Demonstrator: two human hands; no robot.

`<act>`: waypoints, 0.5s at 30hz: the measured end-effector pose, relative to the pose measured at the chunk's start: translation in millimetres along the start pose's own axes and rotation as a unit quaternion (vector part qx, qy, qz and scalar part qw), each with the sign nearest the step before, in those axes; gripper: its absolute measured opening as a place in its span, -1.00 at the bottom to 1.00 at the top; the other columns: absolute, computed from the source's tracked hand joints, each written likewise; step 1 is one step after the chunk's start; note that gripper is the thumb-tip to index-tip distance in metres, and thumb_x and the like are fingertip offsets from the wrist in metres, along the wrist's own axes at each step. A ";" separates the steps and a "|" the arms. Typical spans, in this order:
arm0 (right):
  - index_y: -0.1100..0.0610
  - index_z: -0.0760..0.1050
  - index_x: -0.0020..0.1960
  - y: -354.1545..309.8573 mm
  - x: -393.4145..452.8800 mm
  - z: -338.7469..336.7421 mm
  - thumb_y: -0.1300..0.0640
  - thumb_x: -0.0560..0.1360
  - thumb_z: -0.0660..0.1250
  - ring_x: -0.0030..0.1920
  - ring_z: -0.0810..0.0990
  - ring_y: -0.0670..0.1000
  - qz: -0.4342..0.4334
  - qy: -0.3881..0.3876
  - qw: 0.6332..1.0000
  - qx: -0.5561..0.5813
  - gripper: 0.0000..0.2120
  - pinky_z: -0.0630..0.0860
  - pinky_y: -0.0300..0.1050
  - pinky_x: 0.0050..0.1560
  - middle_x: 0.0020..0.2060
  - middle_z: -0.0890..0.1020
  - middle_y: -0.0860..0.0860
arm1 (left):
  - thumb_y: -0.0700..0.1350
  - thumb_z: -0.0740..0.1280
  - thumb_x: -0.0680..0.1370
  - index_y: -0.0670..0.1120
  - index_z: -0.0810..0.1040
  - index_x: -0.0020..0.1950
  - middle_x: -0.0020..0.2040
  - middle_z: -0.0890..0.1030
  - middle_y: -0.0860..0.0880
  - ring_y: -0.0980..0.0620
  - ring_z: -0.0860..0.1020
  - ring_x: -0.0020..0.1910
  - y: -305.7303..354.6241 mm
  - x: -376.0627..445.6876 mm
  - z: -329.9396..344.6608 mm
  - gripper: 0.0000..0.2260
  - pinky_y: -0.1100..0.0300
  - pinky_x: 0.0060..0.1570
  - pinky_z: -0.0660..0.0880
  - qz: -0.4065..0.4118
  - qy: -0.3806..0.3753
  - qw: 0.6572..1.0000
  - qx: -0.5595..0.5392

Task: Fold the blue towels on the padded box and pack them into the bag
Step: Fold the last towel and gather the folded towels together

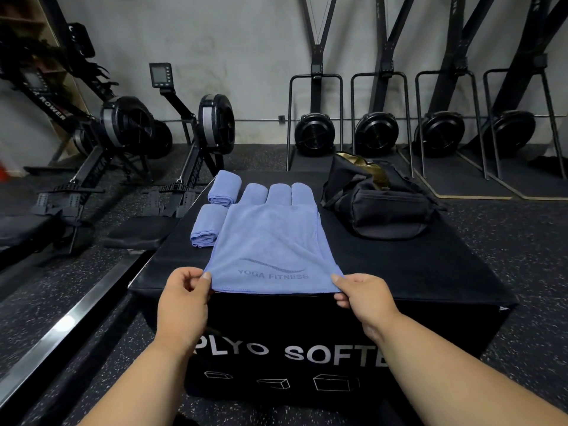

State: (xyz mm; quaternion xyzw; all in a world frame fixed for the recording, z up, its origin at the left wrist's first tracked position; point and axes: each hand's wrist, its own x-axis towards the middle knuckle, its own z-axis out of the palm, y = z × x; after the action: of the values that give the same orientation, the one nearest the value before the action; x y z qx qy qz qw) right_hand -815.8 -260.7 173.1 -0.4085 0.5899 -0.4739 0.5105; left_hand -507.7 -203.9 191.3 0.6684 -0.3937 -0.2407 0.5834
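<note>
A blue towel (270,241) printed "YOGA FITNESS" lies spread on the black padded box (415,265). My left hand (184,299) pinches its near left corner at the box's front edge, and my right hand (362,295) pinches its near right corner. Three rolled blue towels (278,193) poke out from under its far edge. Two more rolled blue towels (224,187) (207,226) lie to its left. A black bag (378,201) sits on the box's far right, its top open and showing an olive lining.
Two rowing machines (129,133) stand on the speckled rubber floor to the left. Several ski-type machines with black fan wheels (376,133) line the back wall. A metal strip (61,330) runs along the floor at left.
</note>
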 end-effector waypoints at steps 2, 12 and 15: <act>0.27 0.67 -0.04 3.5 1.2 -3.3 0.12 0.52 0.57 -0.29 0.67 -0.02 0.034 0.030 0.999 0.027 -0.79 0.64 -0.16 -0.18 -0.32 0.67 0.08 | -0.09 0.40 0.65 -0.03 0.55 0.04 -0.18 0.64 -0.05 -0.01 0.58 -0.21 -3.9 -1.8 -4.4 -0.94 0.10 -0.14 0.50 -0.014 0.009 1.000 0.002; 0.19 0.48 0.10 8.4 -15.2 -10.0 0.21 0.52 0.51 -0.30 0.55 -0.02 0.027 0.015 0.998 -0.051 -0.75 0.56 -0.14 -0.25 -0.20 0.58 0.06 | -0.11 0.45 0.58 -0.11 0.64 -0.07 -0.32 0.71 -0.02 -0.18 0.72 -0.14 -36.5 -19.8 -6.2 -0.91 -0.10 0.01 0.62 -0.146 0.008 0.989 0.027; 0.17 0.43 0.02 -5.4 -24.6 -9.3 0.21 0.58 0.44 -0.34 0.46 -0.02 -0.033 -0.023 0.998 -0.056 -0.83 0.47 -0.13 -0.26 -0.33 0.47 0.00 | -0.11 0.45 0.57 -0.11 0.64 -0.07 -0.30 0.72 -0.03 -0.13 0.68 -0.23 -28.0 -20.7 -7.4 -0.92 -0.05 -0.06 0.62 -0.136 0.007 0.991 0.013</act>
State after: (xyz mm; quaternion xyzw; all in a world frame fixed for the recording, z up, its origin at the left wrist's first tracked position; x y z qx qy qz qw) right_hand -821.4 -236.8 183.9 -0.4666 0.5899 -0.4474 0.4839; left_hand -506.9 -182.5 162.7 0.7251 -0.2976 -0.3078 0.5393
